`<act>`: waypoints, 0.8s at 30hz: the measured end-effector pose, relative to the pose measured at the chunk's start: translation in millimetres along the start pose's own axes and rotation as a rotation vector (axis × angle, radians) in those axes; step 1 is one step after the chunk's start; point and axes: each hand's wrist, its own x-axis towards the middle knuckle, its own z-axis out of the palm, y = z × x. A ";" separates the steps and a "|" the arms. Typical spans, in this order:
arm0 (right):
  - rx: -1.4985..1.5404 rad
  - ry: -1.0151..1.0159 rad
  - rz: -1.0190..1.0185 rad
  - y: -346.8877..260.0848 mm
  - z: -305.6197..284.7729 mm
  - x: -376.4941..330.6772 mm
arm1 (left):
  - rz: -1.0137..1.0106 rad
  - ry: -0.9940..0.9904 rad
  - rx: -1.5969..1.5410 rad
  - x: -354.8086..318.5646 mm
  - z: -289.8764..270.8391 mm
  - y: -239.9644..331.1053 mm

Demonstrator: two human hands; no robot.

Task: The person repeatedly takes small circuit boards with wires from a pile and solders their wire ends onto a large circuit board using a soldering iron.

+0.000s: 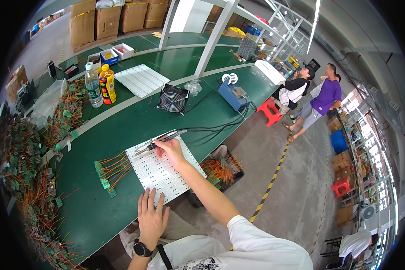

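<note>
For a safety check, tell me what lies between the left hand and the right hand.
In the head view, only the white dark-dotted board lies between left hand and right hand.

The fingers (159, 152) of my right hand (172, 153) hold one soldering iron (149, 147). I count two white perforated panels (166, 176), one beneath them, one beyond; two plastic bottles (107, 86) ahead-left of them; one fan (173, 100) straight ahead; one blue soldering station (233, 96) ahead-right; two red stools (271, 112) farther right.

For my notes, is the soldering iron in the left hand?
No, the right hand holds the soldering iron; the left hand is open.
</note>
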 end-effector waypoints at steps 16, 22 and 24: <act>0.112 -0.052 -0.092 10.4 11.5 36.2 | -0.004 0.040 0.070 6.2 3.9 -4.2; 0.045 0.027 -0.097 10.1 -5.2 23.5 | 0.055 0.071 -0.138 -33.4 1.5 -14.0; 0.005 0.014 -0.094 4.4 -1.9 16.7 | 0.035 0.126 -0.159 -51.3 -13.4 -15.0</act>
